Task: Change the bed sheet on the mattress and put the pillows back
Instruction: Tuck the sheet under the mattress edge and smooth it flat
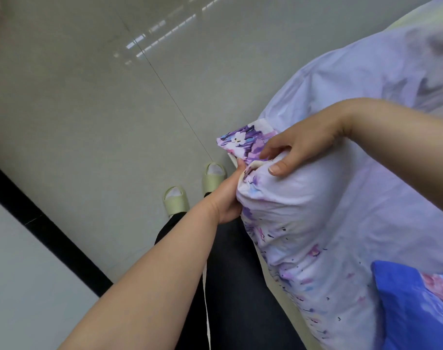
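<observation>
A lavender bed sheet [362, 102] covers the mattress along the right side. At the mattress corner the sheet shows a purple floral print [245, 141], bunched and partly turned over. My left hand [225, 195] grips the bunched fabric at the corner from below, fingers hidden under the cloth. My right hand [298, 145] pinches the sheet's edge from above, thumb on top of the folded hem. A blue floral pillow [415, 306] lies on the bed at the lower right.
A glossy grey tiled floor [89, 109] spreads to the left of the bed. My feet in pale green slippers [176, 200] stand beside the corner. A black strip [46, 223] runs across the floor at lower left.
</observation>
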The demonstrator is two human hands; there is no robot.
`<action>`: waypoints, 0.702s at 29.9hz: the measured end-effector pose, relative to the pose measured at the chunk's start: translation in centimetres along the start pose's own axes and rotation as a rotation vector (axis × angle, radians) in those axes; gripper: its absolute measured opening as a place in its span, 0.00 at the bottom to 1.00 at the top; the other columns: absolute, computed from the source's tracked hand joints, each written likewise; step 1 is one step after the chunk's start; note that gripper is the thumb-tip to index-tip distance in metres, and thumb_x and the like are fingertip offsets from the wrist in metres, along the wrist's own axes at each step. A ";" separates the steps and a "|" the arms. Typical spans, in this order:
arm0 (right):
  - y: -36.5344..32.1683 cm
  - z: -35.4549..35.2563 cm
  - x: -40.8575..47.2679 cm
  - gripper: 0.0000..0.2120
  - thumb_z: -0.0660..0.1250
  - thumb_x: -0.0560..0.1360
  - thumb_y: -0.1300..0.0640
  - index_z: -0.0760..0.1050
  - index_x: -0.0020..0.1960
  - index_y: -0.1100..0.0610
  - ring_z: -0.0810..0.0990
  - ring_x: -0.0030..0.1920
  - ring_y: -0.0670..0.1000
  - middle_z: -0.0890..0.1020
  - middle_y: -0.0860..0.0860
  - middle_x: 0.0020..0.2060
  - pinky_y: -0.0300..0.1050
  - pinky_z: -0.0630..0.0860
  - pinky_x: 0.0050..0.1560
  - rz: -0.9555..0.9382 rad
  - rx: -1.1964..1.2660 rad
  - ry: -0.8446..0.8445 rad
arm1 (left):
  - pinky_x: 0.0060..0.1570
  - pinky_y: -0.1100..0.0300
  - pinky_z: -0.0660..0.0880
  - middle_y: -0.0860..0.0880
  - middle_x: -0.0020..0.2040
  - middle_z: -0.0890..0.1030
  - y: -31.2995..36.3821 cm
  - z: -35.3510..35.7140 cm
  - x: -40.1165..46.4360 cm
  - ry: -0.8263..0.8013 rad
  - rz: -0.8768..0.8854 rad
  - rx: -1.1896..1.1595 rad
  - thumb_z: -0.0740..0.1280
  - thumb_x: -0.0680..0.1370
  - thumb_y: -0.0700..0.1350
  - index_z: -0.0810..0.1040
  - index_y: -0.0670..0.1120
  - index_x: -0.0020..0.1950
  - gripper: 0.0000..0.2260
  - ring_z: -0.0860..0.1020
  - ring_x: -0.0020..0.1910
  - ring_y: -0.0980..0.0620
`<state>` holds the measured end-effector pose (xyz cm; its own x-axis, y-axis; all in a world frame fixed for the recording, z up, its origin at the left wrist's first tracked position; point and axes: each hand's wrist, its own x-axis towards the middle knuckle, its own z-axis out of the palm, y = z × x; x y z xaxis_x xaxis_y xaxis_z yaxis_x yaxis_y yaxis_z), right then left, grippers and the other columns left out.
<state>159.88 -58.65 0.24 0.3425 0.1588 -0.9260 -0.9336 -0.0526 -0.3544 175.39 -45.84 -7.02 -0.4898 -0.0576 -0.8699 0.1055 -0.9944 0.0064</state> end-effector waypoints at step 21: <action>0.0 -0.9 7.4 0.45 0.70 0.63 0.31 0.62 0.72 0.54 0.72 0.64 0.54 0.73 0.51 0.66 0.41 0.64 0.53 0.220 -0.340 0.152 | 0.60 0.63 0.70 0.60 0.59 0.79 6.9 -2.5 2.3 0.082 0.234 1.062 0.73 0.64 0.63 0.75 0.58 0.62 0.28 0.76 0.60 0.59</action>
<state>162.50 -58.39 -6.69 0.1745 -0.0379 -0.9839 -0.9072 -0.3946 -0.1457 177.13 -52.61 -10.26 -0.4912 -0.2884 -0.8219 -0.6319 -0.5314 0.5641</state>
